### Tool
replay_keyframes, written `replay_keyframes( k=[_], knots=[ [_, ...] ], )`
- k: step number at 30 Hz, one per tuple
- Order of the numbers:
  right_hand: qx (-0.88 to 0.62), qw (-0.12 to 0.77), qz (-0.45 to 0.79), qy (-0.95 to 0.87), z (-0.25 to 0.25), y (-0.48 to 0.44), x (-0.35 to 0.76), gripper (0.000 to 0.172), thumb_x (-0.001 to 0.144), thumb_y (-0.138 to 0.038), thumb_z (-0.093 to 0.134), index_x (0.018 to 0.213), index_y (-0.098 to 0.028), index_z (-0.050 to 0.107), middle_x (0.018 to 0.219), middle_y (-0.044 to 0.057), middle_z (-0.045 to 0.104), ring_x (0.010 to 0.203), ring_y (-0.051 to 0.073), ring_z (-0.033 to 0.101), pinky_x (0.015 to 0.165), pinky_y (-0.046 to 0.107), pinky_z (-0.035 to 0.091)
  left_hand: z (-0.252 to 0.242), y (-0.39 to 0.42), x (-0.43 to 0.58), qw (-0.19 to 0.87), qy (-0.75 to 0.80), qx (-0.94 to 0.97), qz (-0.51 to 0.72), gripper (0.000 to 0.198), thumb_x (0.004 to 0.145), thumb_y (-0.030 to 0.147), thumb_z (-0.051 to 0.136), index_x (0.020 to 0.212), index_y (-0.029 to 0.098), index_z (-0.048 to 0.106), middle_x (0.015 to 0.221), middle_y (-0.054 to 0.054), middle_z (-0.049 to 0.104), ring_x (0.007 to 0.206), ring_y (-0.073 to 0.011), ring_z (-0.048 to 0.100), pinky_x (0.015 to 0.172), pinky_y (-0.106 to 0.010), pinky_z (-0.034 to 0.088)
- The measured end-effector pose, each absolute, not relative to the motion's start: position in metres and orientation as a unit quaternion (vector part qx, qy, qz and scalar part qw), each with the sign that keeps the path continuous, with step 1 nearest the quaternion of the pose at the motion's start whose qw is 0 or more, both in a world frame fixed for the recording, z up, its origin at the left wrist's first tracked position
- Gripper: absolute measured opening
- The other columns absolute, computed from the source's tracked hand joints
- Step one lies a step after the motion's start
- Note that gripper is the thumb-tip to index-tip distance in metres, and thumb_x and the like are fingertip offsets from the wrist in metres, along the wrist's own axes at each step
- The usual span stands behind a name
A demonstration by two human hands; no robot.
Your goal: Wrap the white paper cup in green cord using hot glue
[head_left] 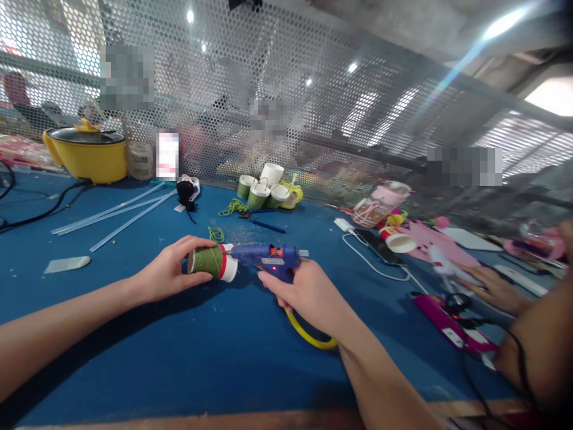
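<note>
Far left of and behind the green yarn-wrapped cup stands a yellow pot, with long clear sticks lying nearer to the cup, and then comes the left hand, thumb and fingers curled round the wound part of the cup, which it holds tipped sideways over the blue table, white rim to the right. Behind the cup sit more green-wound cups, and just right of it the right hand grips a blue glue gun, its nozzle at the yarn beside the red band. Well right of the cup lie a magenta power strip and another person's hand.
</note>
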State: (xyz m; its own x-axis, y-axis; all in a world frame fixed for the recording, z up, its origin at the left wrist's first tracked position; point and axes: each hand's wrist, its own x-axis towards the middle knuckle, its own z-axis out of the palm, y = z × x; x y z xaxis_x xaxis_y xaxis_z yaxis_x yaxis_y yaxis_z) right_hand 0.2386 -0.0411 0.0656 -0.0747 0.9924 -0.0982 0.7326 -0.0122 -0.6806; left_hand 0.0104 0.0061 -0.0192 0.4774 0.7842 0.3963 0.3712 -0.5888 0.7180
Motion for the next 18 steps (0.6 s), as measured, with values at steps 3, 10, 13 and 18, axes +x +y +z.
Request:
replay_keyframes(
  k=[3, 10, 13, 18],
  knots=[
    [-0.645, 0.221, 0.297, -0.669, 0.0651, -0.0413, 0.2386, 0.019, 0.073, -0.024, 0.059, 0.057, -0.019, 0.051, 0.036, -0.005, 0.048, 0.034, 0.01, 0.048, 0.038, 0.02, 0.042, -0.0197, 0.0061, 0.0109, 0.29, 0.36, 0.805, 0.371, 0.044, 0.077, 0.032, 0.063, 0.117, 0.022, 0.048, 0.115, -0.009, 0.055, 0.103, -0.0242, 0.057, 0.088, -0.041, 0.048],
    [-0.646, 0.22, 0.29, -0.671, 0.0632, -0.0418, 0.2389, 0.02, 0.072, -0.025, 0.06, 0.055, -0.02, 0.05, 0.035, -0.005, 0.048, 0.033, 0.009, 0.046, 0.036, 0.02, 0.039, -0.0209, 0.0068, 0.0109, 0.304, 0.367, 0.796, 0.373, 0.045, 0.077, 0.033, 0.063, 0.117, 0.021, 0.049, 0.115, -0.009, 0.057, 0.102, -0.0242, 0.058, 0.087, -0.04, 0.049],
    [-0.646, 0.222, 0.286, -0.672, 0.0639, -0.0426, 0.2382, 0.02, 0.072, -0.025, 0.059, 0.055, -0.02, 0.05, 0.035, -0.005, 0.047, 0.032, 0.01, 0.046, 0.037, 0.021, 0.039, -0.0208, 0.0069, 0.0109, 0.306, 0.369, 0.794, 0.374, 0.045, 0.076, 0.034, 0.064, 0.117, 0.021, 0.049, 0.115, -0.009, 0.057, 0.101, -0.0244, 0.059, 0.086, -0.04, 0.049],
    [-0.645, 0.229, 0.277, -0.674, 0.0657, -0.0431, 0.2369, 0.02, 0.072, -0.024, 0.059, 0.054, -0.021, 0.049, 0.034, -0.005, 0.047, 0.034, 0.012, 0.048, 0.038, 0.022, 0.038, -0.0209, 0.0063, 0.0109, 0.307, 0.371, 0.791, 0.377, 0.045, 0.076, 0.035, 0.064, 0.116, 0.021, 0.05, 0.116, -0.009, 0.058, 0.102, -0.0248, 0.059, 0.087, -0.04, 0.049]
  ],
)
